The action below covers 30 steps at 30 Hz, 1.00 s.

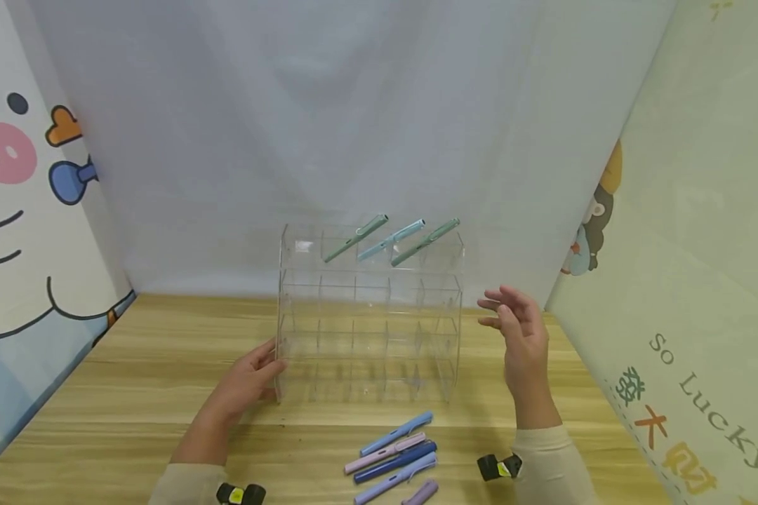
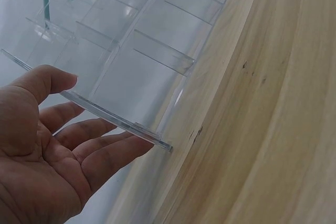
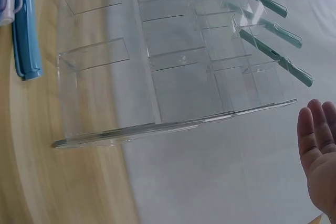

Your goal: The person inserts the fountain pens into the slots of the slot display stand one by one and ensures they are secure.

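Note:
A clear acrylic pen rack (image 1: 369, 344) with rows of compartments stands upright on the table. Three capped pens lean in its top row: a green pen (image 1: 356, 238), a light blue pen (image 1: 391, 240) and another green pen (image 1: 426, 242). My left hand (image 1: 249, 379) holds the rack's left side panel low down, thumb at the front edge and fingers along the outer face, as the left wrist view (image 2: 58, 135) shows. Off the rack's right side, my right hand (image 1: 523, 337) is raised with nothing in it, fingers loosely extended and apart from the panel.
In front of the rack several pens lie on the wooden table (image 1: 133, 393): a blue pen (image 1: 396, 433), a pink pen (image 1: 385, 454), a dark blue pen (image 1: 394, 463), a lavender pen (image 1: 396, 479) and a purple one (image 1: 422, 493). A pale curtain (image 1: 354, 126) hangs behind.

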Each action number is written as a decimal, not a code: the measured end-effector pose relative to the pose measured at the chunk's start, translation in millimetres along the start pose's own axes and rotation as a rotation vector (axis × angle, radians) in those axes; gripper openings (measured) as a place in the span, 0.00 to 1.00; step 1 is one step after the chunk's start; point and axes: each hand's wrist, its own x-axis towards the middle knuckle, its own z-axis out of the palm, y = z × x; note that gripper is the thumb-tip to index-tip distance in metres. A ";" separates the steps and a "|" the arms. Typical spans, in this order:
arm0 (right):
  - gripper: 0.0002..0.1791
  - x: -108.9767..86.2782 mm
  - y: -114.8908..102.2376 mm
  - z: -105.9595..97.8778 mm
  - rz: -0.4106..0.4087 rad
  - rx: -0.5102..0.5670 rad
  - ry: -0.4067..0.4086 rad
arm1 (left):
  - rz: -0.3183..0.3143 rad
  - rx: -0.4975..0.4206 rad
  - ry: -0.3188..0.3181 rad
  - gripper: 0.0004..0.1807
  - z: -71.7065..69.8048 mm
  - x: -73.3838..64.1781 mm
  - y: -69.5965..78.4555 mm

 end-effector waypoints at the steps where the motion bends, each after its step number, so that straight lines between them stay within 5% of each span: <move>1: 0.19 -4.4 -1.6 -1.6 -0.006 0.005 -0.015 | -0.002 0.000 0.000 0.38 0.4 0.3 0.1; 8: 0.18 -24.9 -6.9 -8.5 -0.007 0.000 -0.142 | -0.012 0.007 0.001 0.38 1.8 2.7 -1.4; 15: 0.16 -29.3 -11.0 -9.9 0.050 -0.051 -0.352 | -0.028 0.023 0.007 0.38 0.5 2.4 -0.6; 26: 0.12 -35.4 -22.5 3.7 0.352 -0.514 -0.671 | -0.033 0.037 0.015 0.40 -1.0 4.1 -1.2; 30: 0.20 -38.8 -22.6 11.8 0.491 -0.694 -0.816 | -0.035 0.037 0.018 0.41 -0.6 4.0 -2.0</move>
